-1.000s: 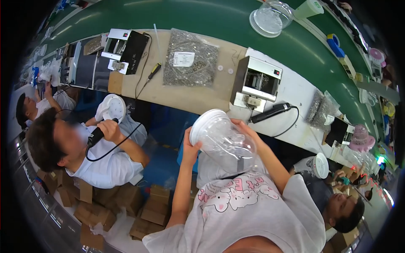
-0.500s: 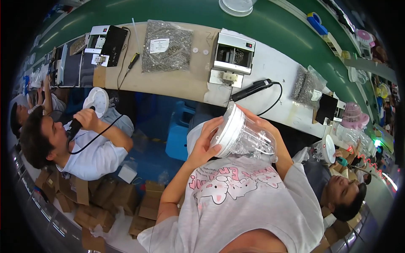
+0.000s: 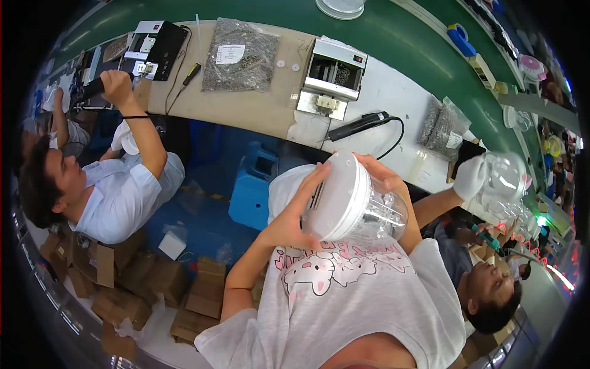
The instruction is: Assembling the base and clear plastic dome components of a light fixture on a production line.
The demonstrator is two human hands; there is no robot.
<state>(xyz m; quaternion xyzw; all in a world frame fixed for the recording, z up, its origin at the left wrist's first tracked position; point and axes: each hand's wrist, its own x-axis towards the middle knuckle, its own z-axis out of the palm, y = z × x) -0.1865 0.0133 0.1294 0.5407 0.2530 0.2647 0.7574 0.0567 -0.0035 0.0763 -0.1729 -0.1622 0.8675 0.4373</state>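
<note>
In front of my chest is a clear plastic dome with a round white base [image 3: 337, 200], lying tilted so that the base faces left and up. My left hand [image 3: 287, 216] is closed on the base's left edge. Around the far side curls my right hand [image 3: 381, 173], its fingers partly behind the base and the dome. Small clear pieces show inside the dome, but I cannot make out what they are. Beyond my hands, an electric screwdriver [image 3: 362, 126] lies on the bench, just in front of a screw feeder [image 3: 335, 77].
The bench [image 3: 393, 80] holds a large bag of screws [image 3: 239, 56], smaller bags [image 3: 444, 126] and a yellow-handled screwdriver [image 3: 192, 75]. A blue stool [image 3: 253, 184] stands at my left. A co-worker sits on each side; the right one's gloved hand [image 3: 472, 177] holds another clear dome.
The white base has turned so more of its flat face shows. My left hand has shifted along its edge. The left co-worker's arm has lifted, and a gloved hand with a dome has appeared at right.
</note>
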